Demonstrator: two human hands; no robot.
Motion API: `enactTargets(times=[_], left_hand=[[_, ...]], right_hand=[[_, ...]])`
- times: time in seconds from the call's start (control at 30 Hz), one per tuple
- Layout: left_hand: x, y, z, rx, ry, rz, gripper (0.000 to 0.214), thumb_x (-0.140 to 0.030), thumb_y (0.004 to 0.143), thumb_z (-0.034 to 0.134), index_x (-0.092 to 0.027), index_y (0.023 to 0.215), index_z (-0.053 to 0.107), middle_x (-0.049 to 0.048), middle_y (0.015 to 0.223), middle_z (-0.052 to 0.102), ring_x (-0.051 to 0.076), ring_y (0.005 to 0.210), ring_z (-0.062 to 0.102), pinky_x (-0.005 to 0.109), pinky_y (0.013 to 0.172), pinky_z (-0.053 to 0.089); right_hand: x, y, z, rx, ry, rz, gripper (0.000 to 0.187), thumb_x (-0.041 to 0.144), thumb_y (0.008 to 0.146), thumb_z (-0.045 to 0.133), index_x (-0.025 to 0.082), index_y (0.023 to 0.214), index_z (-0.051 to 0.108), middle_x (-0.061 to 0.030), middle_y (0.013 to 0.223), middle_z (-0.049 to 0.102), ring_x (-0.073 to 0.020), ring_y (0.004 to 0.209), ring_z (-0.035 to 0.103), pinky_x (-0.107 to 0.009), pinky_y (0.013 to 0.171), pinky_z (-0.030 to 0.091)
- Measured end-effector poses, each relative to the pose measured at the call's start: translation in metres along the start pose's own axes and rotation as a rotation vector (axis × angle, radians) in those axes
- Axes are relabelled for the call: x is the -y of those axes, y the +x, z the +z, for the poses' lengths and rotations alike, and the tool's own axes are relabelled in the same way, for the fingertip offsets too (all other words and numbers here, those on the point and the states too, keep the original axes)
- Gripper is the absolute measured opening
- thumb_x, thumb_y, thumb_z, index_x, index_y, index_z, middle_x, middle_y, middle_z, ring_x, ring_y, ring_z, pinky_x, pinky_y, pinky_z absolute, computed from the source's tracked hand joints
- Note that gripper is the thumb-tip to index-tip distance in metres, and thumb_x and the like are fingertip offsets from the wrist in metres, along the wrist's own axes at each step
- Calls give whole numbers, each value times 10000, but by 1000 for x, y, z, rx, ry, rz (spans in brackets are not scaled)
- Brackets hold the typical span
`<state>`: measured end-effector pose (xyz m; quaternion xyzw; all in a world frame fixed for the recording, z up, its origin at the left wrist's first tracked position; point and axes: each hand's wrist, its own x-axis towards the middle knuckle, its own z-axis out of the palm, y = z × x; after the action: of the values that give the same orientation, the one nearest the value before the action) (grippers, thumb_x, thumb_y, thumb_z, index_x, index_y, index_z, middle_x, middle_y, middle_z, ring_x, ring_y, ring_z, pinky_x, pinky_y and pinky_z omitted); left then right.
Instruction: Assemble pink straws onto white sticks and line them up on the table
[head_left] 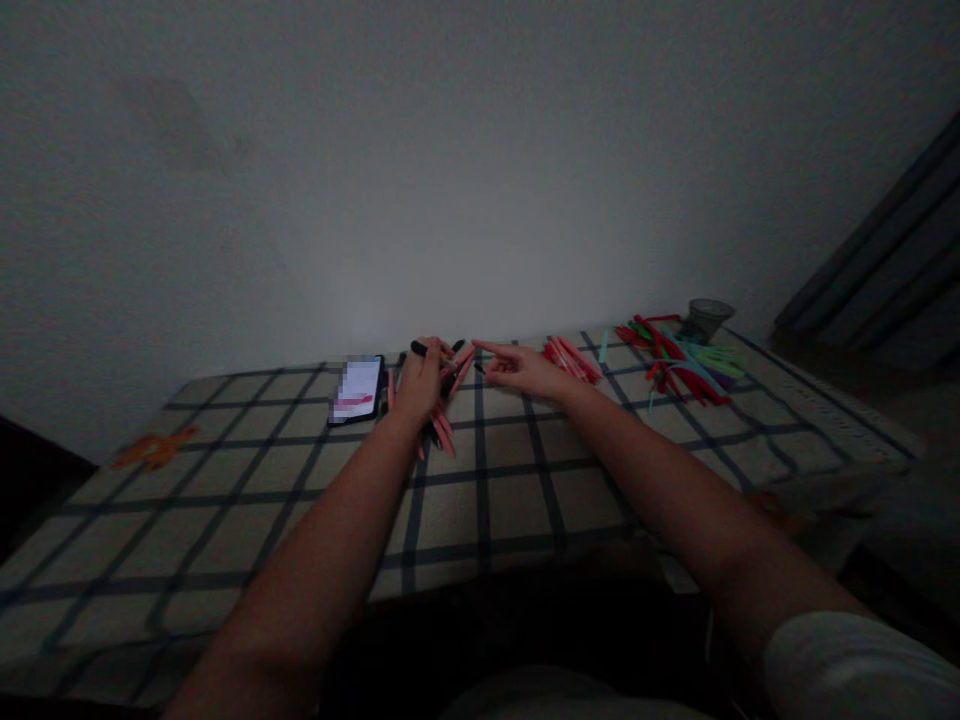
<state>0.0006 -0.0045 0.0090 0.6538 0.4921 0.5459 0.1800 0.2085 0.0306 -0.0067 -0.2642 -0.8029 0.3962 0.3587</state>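
My two bare forearms run up from the bottom of the view, a white sleeve on the right one, over a surface covered in pale cloth with a dark grid of lines. My left hand is closed around a bunch of thin pink sticks; they fan out of my fist, some pointing up and right, some trailing down onto the cloth toward me. A slim black pen pokes out above the same fist, though I cannot tell whether my fingers grip it or it only lies behind them. My right hand holds nothing: the forefinger is stretched out to the left, its tip just beside the upper ends of the sticks, the other fingers loosely curled. Just to the right of that hand lies a second small heap of pink sticks, flat on the cloth. Left of my left hand a phone lies face up, screen lit. Farther right is a loose pile of strips, red, green and pale blue, narrow and flexible-looking. Behind the pile stands a small clear cup; its contents are too dim to make out. An orange, flat shape lies at the far left.
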Motion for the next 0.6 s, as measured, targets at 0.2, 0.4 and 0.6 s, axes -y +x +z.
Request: enactTargets(times=[0.2,0.4,0.6], left_hand=[[5,3,1,17,-150,-105,406,-556,855,493,-169,794,600,13,754,610,161,752,585,261,704,463],[13,9,2,41,-152,-175,299,-457,729,689,-162,780,683,29,752,674,164,735,617,262,693,459],[14,9,5,191,-450,-330,352,-402,613,814,-132,804,693,54,778,683,121,656,614,235,626,478]], right_hand=[[3,0,2,56,-25,19,450,218,797,580,177,1244,613,2,781,617,-94,656,503,-211,607,391],[-2,2,2,-7,116,70,358,191,720,643,204,1077,616,19,752,627,-104,673,567,-212,620,436],[0,2,-1,-234,207,103,333,250,693,695,213,976,524,34,738,659,-109,661,612,-226,613,466]])
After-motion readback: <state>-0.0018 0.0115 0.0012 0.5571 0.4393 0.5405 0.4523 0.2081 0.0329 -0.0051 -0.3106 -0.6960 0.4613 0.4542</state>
